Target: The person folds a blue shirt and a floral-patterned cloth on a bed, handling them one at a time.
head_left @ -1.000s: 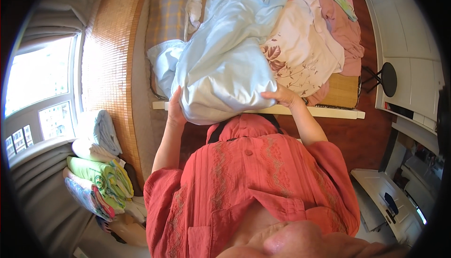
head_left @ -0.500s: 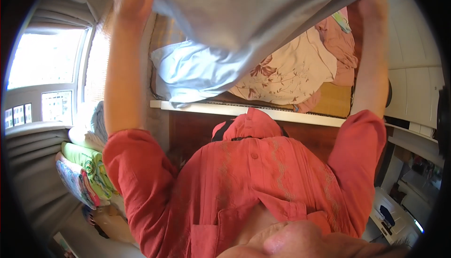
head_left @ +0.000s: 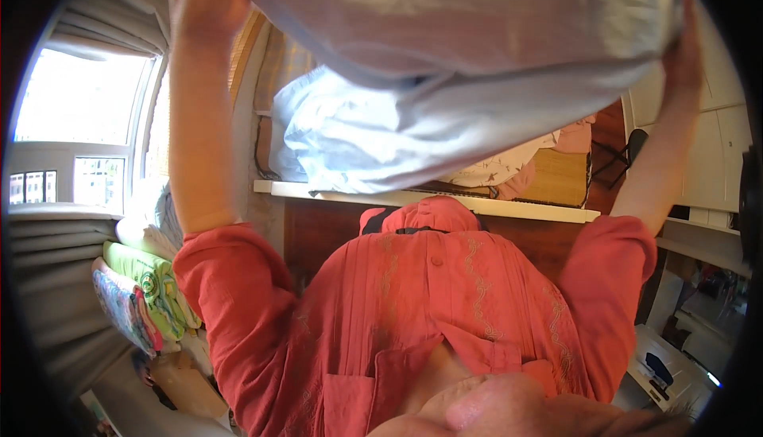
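Note:
A large, pale grey-blue cloth (head_left: 477, 111) is stretched between my raised hands at the top of the view. Its kind is unclear, and its upper part runs out of the picture. My left hand (head_left: 205, 0) grips its left corner, the fingers partly cut off by the upper edge. On the far right my right hand (head_left: 683, 55) is closed on the opposite edge. The cloth's lower left part hangs down to a bed-like surface, hiding much of a cream garment with a dark print (head_left: 497, 163). A pink cloth (head_left: 574, 136) lies beside that garment.
A white rail (head_left: 493, 205) edges the surface in front of me. Folded green bedding (head_left: 147, 282) is stacked at the left, below a bright window (head_left: 75, 103). White cabinets (head_left: 707, 151) and a shelf unit stand at the right. A dark folding stand (head_left: 624, 151) is behind the rail.
My hands have moved farther apart, the right one outward and down. The cloth has spread wider and lower, now covering more of the cream garment.

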`<state>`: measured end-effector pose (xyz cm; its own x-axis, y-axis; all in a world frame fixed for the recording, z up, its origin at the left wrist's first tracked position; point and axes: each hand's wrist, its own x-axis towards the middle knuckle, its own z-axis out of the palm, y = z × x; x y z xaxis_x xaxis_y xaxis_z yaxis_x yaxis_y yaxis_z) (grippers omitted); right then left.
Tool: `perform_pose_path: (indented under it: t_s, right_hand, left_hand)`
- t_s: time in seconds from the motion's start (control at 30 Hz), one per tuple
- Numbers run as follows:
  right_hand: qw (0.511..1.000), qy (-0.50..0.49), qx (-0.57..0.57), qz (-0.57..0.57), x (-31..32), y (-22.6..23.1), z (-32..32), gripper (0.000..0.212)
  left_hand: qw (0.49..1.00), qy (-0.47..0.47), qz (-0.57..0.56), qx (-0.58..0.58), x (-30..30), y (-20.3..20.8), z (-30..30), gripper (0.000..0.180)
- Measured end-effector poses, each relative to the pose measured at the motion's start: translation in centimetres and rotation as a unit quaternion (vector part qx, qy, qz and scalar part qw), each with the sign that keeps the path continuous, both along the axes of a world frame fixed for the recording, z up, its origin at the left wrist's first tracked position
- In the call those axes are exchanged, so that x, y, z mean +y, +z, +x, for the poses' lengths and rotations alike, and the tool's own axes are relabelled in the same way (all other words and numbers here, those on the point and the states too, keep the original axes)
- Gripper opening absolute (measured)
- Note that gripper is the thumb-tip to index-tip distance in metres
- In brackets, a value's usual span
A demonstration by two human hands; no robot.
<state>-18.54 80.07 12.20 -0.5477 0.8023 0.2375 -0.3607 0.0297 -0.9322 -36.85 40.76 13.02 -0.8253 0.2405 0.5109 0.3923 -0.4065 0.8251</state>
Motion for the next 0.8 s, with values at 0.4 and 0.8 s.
perform_pose_path:
  t_s: [0.4,0.8]
  right_hand:
    - [0.770,0.319,-0.383,-0.398,-15.8,-35.9,13.8,0.057]
    - [0.670,0.392,-0.618,-0.122,-17.3,-49.5,18.8,0.049]
  left_hand:
    - [0.736,-0.177,-0.593,-0.274,-10.7,-33.6,5.1,0.058]
    - [0.573,-0.091,-0.545,-0.605,-19.0,-48.5,16.8,0.044]
